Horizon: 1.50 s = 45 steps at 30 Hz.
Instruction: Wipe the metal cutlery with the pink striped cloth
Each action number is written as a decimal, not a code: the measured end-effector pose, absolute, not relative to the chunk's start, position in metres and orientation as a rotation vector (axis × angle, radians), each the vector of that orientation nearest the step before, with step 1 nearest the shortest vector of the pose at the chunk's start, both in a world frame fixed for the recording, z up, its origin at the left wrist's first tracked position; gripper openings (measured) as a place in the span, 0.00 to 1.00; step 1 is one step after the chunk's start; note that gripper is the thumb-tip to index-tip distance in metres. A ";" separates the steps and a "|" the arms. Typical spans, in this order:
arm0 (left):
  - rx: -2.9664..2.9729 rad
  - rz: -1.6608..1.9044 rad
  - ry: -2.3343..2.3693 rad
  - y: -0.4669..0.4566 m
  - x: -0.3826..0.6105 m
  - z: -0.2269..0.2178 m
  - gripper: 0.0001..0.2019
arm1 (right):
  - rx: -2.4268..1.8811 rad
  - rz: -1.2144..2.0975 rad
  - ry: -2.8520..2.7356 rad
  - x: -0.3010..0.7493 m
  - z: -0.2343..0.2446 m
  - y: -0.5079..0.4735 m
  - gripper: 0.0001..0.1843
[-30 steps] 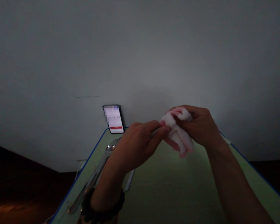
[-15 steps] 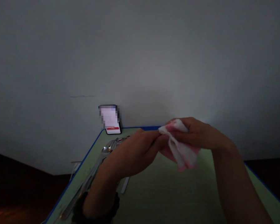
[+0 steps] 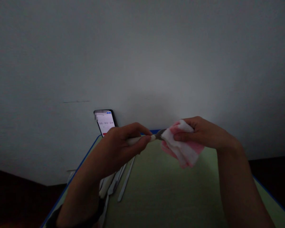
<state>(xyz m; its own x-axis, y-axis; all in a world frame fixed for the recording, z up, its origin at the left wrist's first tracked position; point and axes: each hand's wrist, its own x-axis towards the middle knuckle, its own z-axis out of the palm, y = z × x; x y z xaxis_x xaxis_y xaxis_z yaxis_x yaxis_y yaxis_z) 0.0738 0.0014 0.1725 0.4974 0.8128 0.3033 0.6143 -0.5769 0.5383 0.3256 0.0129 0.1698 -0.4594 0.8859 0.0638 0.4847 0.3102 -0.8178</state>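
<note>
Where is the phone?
In the head view, the phone leans on the wall at the table's far left corner, just beyond the left hand.

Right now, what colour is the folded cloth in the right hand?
The cloth is white with pink bands; head view.

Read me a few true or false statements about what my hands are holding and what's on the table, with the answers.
1. The left hand holds a white-handled utensil. True.
2. The right hand grips a sponge. False: it grips a pink and white cloth.
3. The cloth covers the utensil's far end. True.
4. The phone lies flat. False: the phone leans against the wall.
5. Spare cutlery lies right of the hands. False: the cutlery lies on the table by the left arm.
</note>
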 end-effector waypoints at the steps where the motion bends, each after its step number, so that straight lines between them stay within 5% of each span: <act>1: 2.396 0.772 1.196 0.001 0.073 0.173 0.11 | -1.200 1.046 -2.069 0.325 0.170 0.013 0.17; 16: 2.479 0.763 1.110 -0.004 0.091 0.169 0.11 | -1.104 1.142 -2.139 0.311 0.165 0.014 0.12; 26: 2.403 0.857 1.128 -0.002 0.088 0.174 0.12 | -1.095 0.760 -1.945 0.308 0.167 0.016 0.14; 35: 2.445 0.773 1.100 -0.005 0.092 0.174 0.13 | -1.146 0.994 -2.116 0.309 0.165 0.016 0.15; 45: 2.345 0.813 1.065 -0.006 0.089 0.172 0.12 | -1.075 0.860 -2.113 0.308 0.168 0.012 0.17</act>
